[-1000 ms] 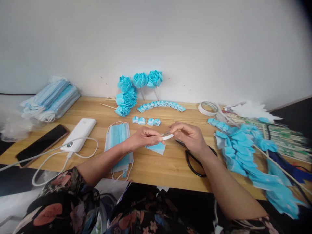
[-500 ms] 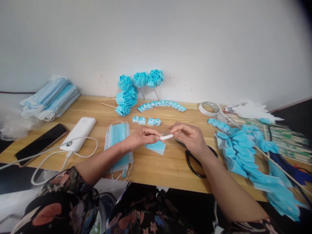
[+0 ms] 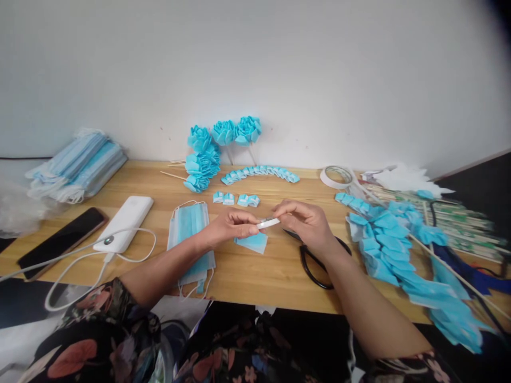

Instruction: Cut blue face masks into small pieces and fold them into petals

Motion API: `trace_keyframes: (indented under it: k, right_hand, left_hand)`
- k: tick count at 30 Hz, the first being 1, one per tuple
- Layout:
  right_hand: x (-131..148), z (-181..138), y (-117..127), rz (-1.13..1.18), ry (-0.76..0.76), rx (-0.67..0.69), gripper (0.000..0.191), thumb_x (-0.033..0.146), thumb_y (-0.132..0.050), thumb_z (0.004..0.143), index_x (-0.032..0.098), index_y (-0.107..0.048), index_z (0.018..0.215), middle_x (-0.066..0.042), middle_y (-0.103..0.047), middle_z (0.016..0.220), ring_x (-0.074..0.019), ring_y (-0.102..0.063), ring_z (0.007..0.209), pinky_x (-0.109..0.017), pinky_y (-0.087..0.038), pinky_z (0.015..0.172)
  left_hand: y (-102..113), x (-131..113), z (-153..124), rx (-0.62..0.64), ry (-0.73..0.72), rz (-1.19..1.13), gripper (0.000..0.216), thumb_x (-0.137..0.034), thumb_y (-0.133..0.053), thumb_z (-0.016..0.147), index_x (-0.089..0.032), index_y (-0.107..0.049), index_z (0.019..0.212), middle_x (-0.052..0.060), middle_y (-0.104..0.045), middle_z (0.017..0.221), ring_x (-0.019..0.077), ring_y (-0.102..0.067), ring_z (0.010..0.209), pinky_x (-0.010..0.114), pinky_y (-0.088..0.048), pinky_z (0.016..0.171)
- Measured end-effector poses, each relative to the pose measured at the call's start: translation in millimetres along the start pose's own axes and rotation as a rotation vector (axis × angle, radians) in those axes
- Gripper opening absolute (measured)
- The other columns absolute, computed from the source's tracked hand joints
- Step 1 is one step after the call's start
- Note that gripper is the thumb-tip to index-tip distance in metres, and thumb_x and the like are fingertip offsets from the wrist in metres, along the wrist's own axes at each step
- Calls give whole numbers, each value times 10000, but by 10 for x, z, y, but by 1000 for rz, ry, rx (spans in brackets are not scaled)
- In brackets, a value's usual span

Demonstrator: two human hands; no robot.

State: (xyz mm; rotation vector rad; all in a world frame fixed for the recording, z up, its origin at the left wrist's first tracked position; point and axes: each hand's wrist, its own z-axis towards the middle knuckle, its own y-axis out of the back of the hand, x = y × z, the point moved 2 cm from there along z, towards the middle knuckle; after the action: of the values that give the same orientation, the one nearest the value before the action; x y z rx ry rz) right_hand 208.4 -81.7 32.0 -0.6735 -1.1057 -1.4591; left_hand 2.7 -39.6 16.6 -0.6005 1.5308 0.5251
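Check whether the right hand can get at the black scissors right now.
Probably yes: the scissors lie uncovered on the table just under the wrist of the right hand. But that hand and the left hand both pinch the white strip, so it must let go first.

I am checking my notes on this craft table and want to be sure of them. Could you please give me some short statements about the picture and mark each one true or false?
1. The left hand and the right hand both pinch one white strip. True.
2. The right hand holds the black scissors. False: they lie on the table, under that wrist.
3. The tape roll lies beyond the right hand, towards the wall. True.
4. The phone lies right of the power bank. False: it lies left of it.
5. A face mask lies flat on the table, left of the left hand. True.
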Motion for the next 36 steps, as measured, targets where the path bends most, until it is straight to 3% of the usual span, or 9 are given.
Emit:
trace_keyframes:
  k: [9,14,18,21,26,28,32,36]
  right_hand:
    - [-31,-8,4,43,-31,2,141,335,-641,869,219,-720,855,-6,-697,783,-140,-620,714,-279,-472,687]
    - [19,19,5,2,-75,-5,155,345,-629,867,221,-722,864,-12,-714,814,-152,-637,745,-284,-484,701]
    - [127,13,168,-114,-100,-197,194,352,-577,892,223,-711,948,-42,-744,942,-191,-677,894,-325,-515,809]
    - [194,-175,339,-353,-151,-303,223,368,-548,918,227,-693,1013,-51,-743,979,-210,-685,927,-363,-514,863]
    - [153,-782,381,-915,-157,-3,243,341,-504,939,222,-678,1061,-89,-713,1038,-274,-648,956,-430,-506,835]
    - [100,-994,334,-1031,-136,50,285,330,-526,925,206,-651,1149,-107,-687,1114,-296,-617,1041,-448,-503,883]
    - [49,-1168,222,-1148,-63,53,294,255,-504,927,176,-642,1174,-131,-663,1179,-301,-582,1113,-469,-481,956]
    - [81,-1132,192,-1204,-99,19,311,269,-491,937,155,-624,1194,-148,-660,1162,-310,-582,1094,-466,-485,941]
  left_hand:
    - [26,36,-5,49,-50,-7,252,-343,-607,861,-139,-738,931,-17,-495,584,93,-431,571,241,-338,573]
    - [45,70,12,-4,-37,39,294,-402,-632,846,-128,-738,864,-22,-468,556,84,-387,531,231,-286,514]
    - [79,97,32,-86,-91,25,321,-427,-628,848,-125,-737,849,-12,-490,564,91,-416,542,237,-322,538]
    - [99,101,52,-125,-136,-18,351,-446,-604,862,-122,-735,841,-5,-499,569,96,-434,558,244,-346,564]
    - [90,93,67,-129,-141,-59,382,-480,-603,851,-118,-725,844,-6,-502,560,104,-435,558,259,-357,582]
    - [80,84,65,-129,-146,-59,382,-480,-600,853,-117,-719,844,-9,-498,555,106,-432,556,263,-356,584]
    - [61,53,59,-142,-159,-60,404,-498,-586,854,-116,-708,808,-7,-495,553,108,-425,553,268,-347,579]
    - [55,22,60,-173,-150,-62,416,-518,-602,831,-116,-702,787,-9,-486,536,111,-419,544,273,-333,573]
